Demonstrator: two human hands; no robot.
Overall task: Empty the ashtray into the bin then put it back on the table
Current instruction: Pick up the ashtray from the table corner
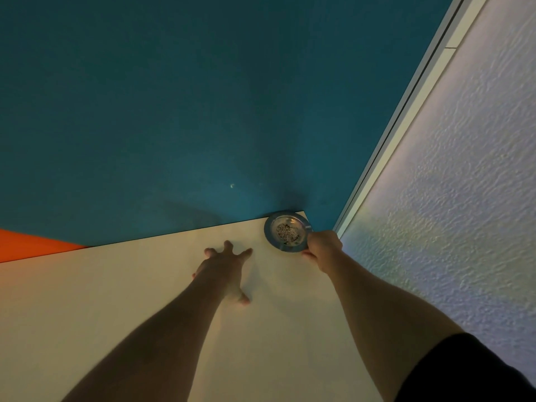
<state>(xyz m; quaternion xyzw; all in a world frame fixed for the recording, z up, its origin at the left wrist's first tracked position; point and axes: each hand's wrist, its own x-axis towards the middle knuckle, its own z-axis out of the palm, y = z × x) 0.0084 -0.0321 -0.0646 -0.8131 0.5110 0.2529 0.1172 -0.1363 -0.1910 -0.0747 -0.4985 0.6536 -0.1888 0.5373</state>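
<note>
Ashtray [287, 231] at table [145, 285] corner, right hand [322, 246] gripping rim

Right hand [322, 246] grips the rim of the ash-filled ashtray [285, 231] at the table [145, 285] corner, right of centre. Left hand [224, 268] rests spread on the tabletop, centre frame.

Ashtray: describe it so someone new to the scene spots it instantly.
Start at the pale table and follow it to its far right corner, where the teal wall meets the white textured wall. There sits the ashtray, a small round metal dish with grey speckled ash in its middle. The right hand grips its near rim; nothing else lies on the table.
</note>
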